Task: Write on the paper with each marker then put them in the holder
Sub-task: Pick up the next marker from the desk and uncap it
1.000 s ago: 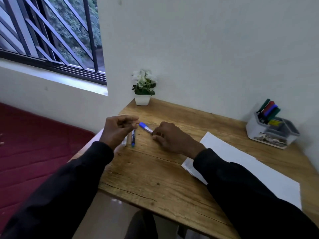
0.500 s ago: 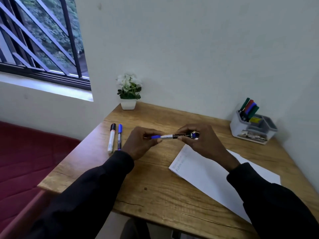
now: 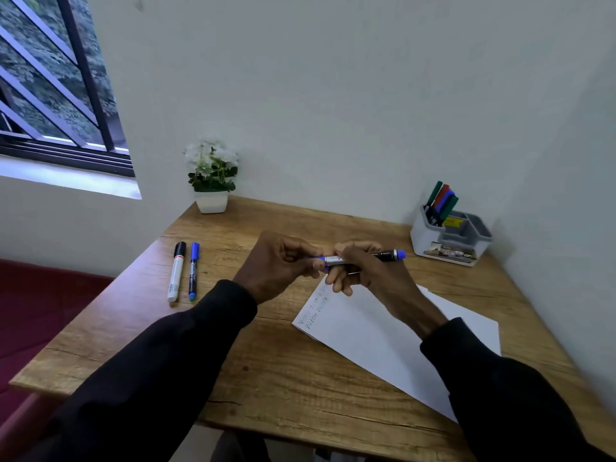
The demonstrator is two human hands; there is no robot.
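Observation:
Both hands hold one blue marker (image 3: 383, 256) level above the wooden desk. My left hand (image 3: 276, 265) grips its blue cap end, and my right hand (image 3: 366, 271) grips the barrel, whose blue tail sticks out to the right. Below them lies a white sheet of paper (image 3: 393, 338) with a few lines of writing at its left edge. Two more markers lie side by side at the left: a white one with a black cap (image 3: 176, 271) and a thin blue one (image 3: 193, 271). The white and grey holder (image 3: 448, 240) at the back right has several markers standing in it.
A small white pot with white flowers (image 3: 211, 176) stands at the back left corner of the desk (image 3: 266, 361). Walls close in behind and on the right. A barred window is at the upper left, with a red surface below the desk's left edge.
A second ago my hands were at the markers on the left, my right hand picking up the blue one. They have carried it to the middle above the paper, both gripping it.

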